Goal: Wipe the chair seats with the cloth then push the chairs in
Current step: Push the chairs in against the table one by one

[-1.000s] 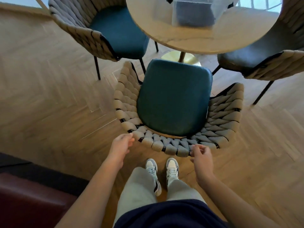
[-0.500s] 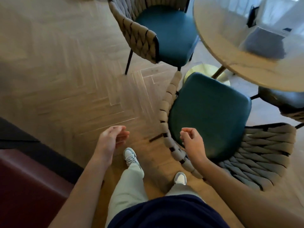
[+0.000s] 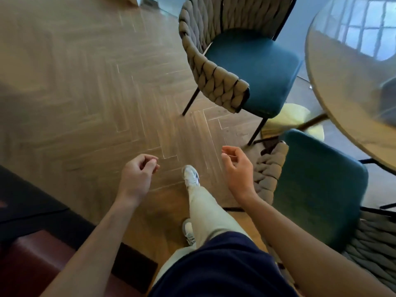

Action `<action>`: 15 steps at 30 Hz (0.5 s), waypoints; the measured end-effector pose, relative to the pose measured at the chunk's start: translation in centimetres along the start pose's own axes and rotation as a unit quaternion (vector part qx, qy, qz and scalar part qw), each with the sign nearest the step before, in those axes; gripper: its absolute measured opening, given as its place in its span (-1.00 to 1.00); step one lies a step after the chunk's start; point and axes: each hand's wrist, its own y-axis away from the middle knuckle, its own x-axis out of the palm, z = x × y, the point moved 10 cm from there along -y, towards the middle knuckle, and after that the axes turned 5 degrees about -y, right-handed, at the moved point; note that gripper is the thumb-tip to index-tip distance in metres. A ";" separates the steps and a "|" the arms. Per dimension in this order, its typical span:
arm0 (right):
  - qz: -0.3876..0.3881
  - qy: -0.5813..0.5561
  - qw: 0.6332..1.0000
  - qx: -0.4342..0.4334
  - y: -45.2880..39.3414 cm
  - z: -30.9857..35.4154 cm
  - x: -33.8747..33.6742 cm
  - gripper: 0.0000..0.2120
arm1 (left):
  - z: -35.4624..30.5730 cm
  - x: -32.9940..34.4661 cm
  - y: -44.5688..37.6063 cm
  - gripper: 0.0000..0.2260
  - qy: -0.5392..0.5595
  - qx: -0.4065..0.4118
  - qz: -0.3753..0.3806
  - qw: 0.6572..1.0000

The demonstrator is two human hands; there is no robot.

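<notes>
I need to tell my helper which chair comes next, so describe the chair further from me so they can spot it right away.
Start at the round table on the right, with its gold base on the herringbone floor. Two woven-backed, teal-seated chairs sit at its edge. The further chair is at the top of the view, beyond the near chair by the right hand, and it alone shows thin black legs and its whole seat.

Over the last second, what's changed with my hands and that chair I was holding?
Both hands came off the woven backrest: the left hand and right hand now hang empty and loosely curled over the floor. You've stepped left, so the near chair now sits to your right. The far chair and table stayed put.
</notes>
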 end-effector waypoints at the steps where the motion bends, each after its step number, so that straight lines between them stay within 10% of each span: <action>1: -0.005 -0.005 1.000 0.002 -1.8 0.5 1.0 -0.83 | -0.6 -0.3 -1.9 -0.83 -0.011 0.001 0.004 1.000; 15: -0.021 -0.053 0.996 0.061 -25.9 10.7 13.2 -0.92 | -14.0 -5.1 -27.4 -0.83 -0.049 0.018 0.053 0.997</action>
